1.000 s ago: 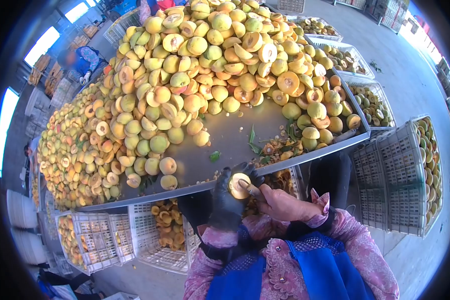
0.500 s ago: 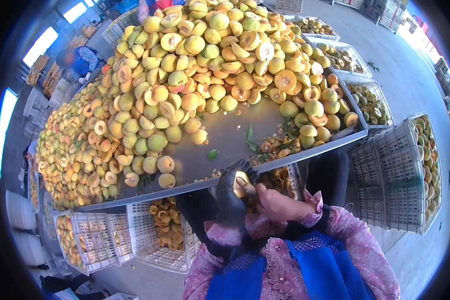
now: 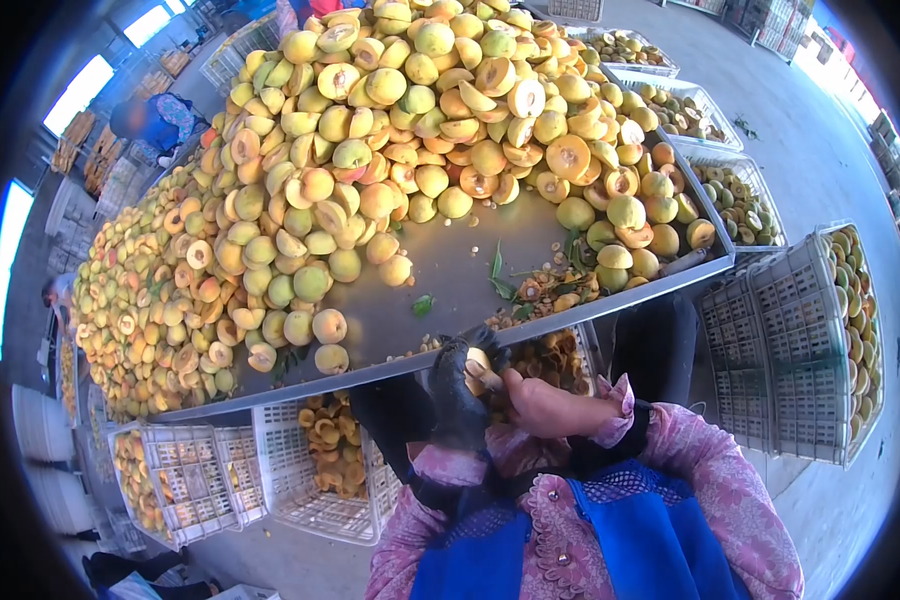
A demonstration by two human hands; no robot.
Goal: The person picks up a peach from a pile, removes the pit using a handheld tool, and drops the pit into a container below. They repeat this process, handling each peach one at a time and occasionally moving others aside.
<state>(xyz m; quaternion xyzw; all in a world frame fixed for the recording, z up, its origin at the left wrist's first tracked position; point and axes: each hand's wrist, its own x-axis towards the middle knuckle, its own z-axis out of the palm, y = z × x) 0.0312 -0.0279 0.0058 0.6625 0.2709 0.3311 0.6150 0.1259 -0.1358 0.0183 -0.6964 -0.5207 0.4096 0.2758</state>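
Below the front edge of the steel tabletop [image 3: 450,290], the left hand [image 3: 457,395], in a black glove, has its fingers closed around a peach half [image 3: 477,362], of which only a pale sliver shows between the gloved fingers. The bare right hand [image 3: 550,405] sits just beside it, its fingers curled and the thumb pressed against the fruit's cut face; whether a small tool sits in that grip cannot be told. Both hands hover over a white plastic crate [image 3: 315,495] that holds pitted peach halves. On the tabletop, a great heap of yellow peaches [image 3: 370,150], whole and halved, fills most of the surface, with green leaves [image 3: 500,275] and a scatter of pits [image 3: 550,290] near the edge. More crates of peach halves [image 3: 850,330] stand to the right. Far left, another person in a patterned sleeve [image 3: 165,115] works at the table's far side.
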